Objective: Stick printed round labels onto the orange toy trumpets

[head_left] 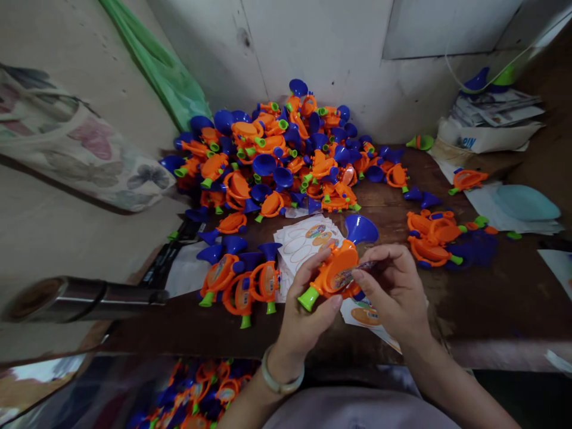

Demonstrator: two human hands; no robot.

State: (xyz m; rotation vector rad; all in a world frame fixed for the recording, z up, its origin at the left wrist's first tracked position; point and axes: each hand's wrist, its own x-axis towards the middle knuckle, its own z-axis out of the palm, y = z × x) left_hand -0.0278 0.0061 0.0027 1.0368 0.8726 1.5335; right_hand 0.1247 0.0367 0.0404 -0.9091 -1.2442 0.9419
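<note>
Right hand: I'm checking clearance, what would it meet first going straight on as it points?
Likely the orange plastic toy horn with the flared blue bell, held in the left hand; the printed sticker pinched by the right hand seems to touch it, depth unclear.

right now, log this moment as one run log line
left hand: holds orange toy horn | right hand: pinches sticker at its oval face | nearby: sticker sheets, toy horn pile
</note>
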